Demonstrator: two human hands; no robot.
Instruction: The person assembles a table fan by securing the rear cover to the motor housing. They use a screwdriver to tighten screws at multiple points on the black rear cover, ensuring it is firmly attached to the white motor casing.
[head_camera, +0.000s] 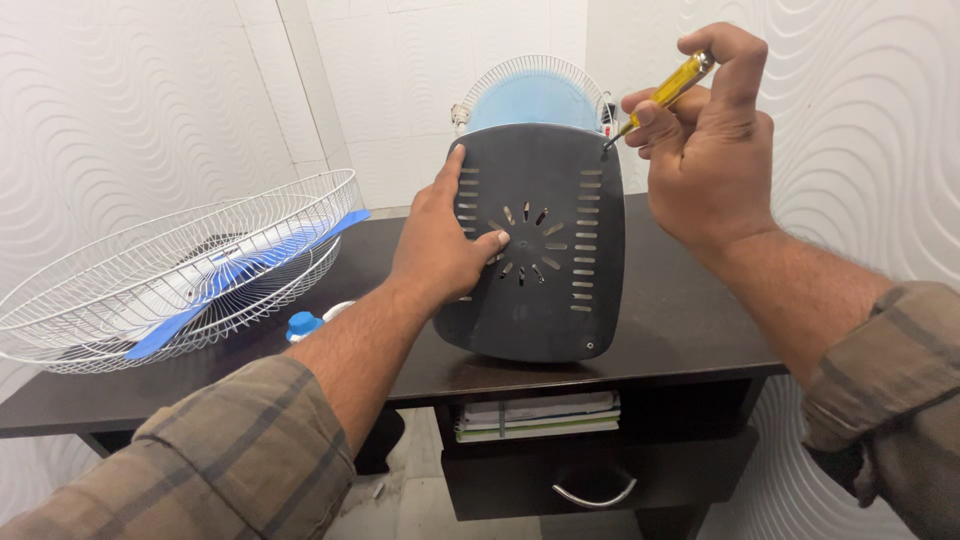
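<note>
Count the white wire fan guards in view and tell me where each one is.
2. One wire guard lies flat on the left of the dark table, holding a blue blade. The other guard stands behind the dark grey motor cover, mostly hidden by it.

Left hand (440, 245) spread flat, fingers splayed; right hand (705, 140) raised, grip closed.

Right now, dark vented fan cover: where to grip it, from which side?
Grip the dark cover by its bare lower left edge, coming from the left. It stands upright on the desk; the left hand already braces its vented face, while the right hand works the screwdriver at the upper right corner.
</note>
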